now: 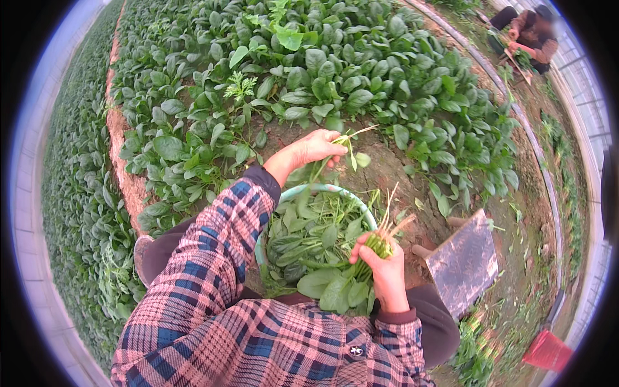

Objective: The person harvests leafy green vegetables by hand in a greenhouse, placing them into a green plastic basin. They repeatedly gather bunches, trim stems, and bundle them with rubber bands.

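Observation:
My left hand (pixel 316 147) is closed around a thin spinach plant (pixel 350 140), its pale root pointing up to the right and its leaves hanging below. It is above the far rim of a round pale-green basin (pixel 360 203). Loose leaves and stems (pixel 309 232) lie inside the basin. At the basin's near right side my right hand (pixel 387 275) grips a bunch of spinach (pixel 338 290), roots up and leaves drooping towards my lap. The two hands are apart.
Dense spinach (pixel 309 72) grows ahead and left, beside a bare soil strip (pixel 121 159). A flat board (pixel 464 263) bearing writing stands at right. Behind it are piled spinach (pixel 476 350) and a red object (pixel 549 350). A pipe (pixel 522 116) runs along the right; another person (pixel 529 38) sits beyond.

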Demonstrator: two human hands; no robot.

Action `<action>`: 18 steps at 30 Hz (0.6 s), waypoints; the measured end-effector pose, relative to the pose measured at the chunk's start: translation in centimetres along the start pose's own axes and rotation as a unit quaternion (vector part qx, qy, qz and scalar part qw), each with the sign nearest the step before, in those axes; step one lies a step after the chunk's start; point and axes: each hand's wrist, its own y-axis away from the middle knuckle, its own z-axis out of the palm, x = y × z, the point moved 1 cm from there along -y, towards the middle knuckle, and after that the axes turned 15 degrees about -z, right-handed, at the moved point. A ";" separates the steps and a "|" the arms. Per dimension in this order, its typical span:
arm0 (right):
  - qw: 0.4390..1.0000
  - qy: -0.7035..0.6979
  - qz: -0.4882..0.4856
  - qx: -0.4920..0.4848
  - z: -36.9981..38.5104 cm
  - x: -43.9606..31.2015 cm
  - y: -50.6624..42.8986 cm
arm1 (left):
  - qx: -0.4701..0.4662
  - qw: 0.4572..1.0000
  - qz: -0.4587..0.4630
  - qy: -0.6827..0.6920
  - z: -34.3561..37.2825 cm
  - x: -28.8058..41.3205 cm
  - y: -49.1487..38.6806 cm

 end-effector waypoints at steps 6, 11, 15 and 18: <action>0.991 0.052 -0.117 0.047 -2.4 -0.3 2.4 | -0.095 0.974 0.118 0.169 10.4 2.4 7.7; 0.989 0.072 -0.125 -0.043 -2.7 -0.4 4.2 | -0.158 0.921 0.182 0.308 17.8 1.6 12.8; 0.979 0.048 -0.183 -0.076 -2.6 -0.9 5.7 | -0.130 0.926 0.194 0.298 18.1 3.3 16.3; 0.966 0.100 -0.201 -0.130 -2.5 -1.2 6.3 | -0.104 0.888 0.217 0.392 16.8 4.5 17.2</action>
